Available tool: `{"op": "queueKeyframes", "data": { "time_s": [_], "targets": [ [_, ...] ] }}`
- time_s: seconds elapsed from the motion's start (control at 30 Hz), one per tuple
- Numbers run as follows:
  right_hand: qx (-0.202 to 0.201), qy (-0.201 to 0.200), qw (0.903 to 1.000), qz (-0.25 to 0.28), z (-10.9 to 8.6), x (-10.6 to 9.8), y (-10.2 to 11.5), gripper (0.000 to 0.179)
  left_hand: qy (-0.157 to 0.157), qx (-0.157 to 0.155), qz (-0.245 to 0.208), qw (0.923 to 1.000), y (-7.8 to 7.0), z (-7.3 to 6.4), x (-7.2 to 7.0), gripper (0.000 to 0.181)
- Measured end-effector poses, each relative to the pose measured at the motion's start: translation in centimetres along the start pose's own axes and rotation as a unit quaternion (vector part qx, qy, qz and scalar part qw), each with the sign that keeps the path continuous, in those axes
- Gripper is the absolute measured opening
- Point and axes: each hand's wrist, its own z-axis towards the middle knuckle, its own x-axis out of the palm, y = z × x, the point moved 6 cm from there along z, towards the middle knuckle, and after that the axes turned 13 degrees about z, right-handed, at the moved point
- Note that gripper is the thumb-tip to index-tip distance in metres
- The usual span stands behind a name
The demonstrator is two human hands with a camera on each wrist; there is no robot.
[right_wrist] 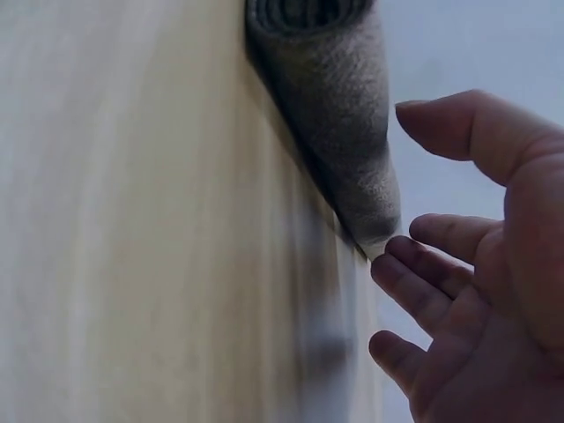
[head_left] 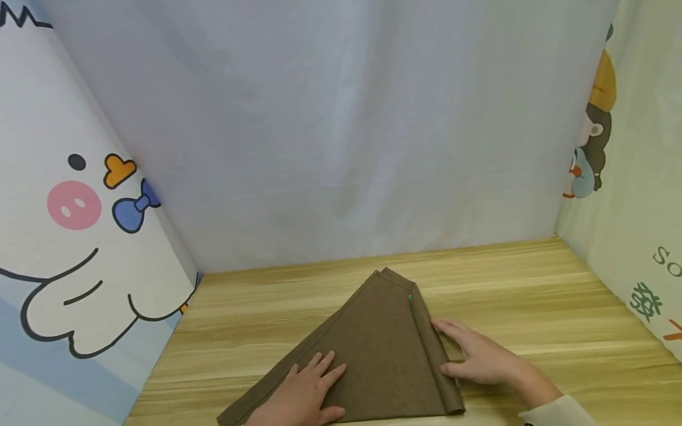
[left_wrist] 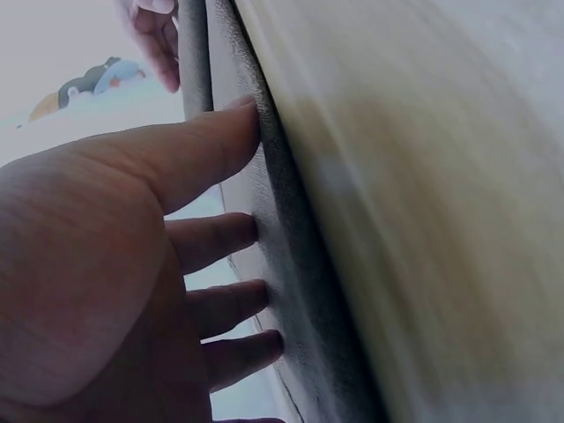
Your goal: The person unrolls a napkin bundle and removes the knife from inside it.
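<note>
A brown piece of cloth point(head_left: 380, 361) lies on the table, narrow at its far end and wide toward me. Its right side is wound into a roll point(head_left: 434, 355), whose spiral end shows in the right wrist view point(right_wrist: 326, 106). A small green spot point(head_left: 409, 297) marks the top of that roll. With fingers spread, my left hand point(head_left: 303, 390) rests on the left part of the cloth, thumb and fingertips pressing its surface. Beside the roll is my right hand point(head_left: 479, 358), its fingers loosely extended and fingertips right at the roll's outer side.
The wood-patterned table point(head_left: 506, 284) extends around the cloth. A pale curtain point(head_left: 319, 148) hangs along its back edge. Printed cloth panels stand at both sides, the left one point(head_left: 53, 136) with a cartoon animal, the right one point(head_left: 634, 225) with a cartoon figure and lettering.
</note>
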Motion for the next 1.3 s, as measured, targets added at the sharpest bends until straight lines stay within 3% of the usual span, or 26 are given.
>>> {"op": "queueKeyframes", "data": {
  "time_s": [0.23,0.43,0.57,0.83,1.3],
  "targets": [
    [0.004,-0.007,0.9999,-0.011,0.1,0.3,0.7,0.088,0.026,-0.035,0.035,0.9985,-1.6,0.9,-0.5,0.075],
    [-0.019,-0.011,0.9995,-0.022,0.5,0.9,1.8,0.086,0.011,-0.048,0.058,0.9971,-3.7,2.2,-1.3,0.076],
    [-0.007,-0.004,0.9998,-0.018,1.0,1.6,1.9,0.087,0.017,-0.057,0.064,0.9962,-4.3,2.7,-1.4,0.079],
    [0.021,0.017,0.9996,-0.013,1.3,2.4,1.5,0.091,0.022,-0.059,0.073,0.9953,-4.5,2.9,-0.7,0.081],
    [0.021,0.018,0.9991,-0.031,1.2,2.3,1.7,0.088,0.025,-0.053,0.069,0.9959,-4.3,2.4,-0.6,0.081]
  ]
}}
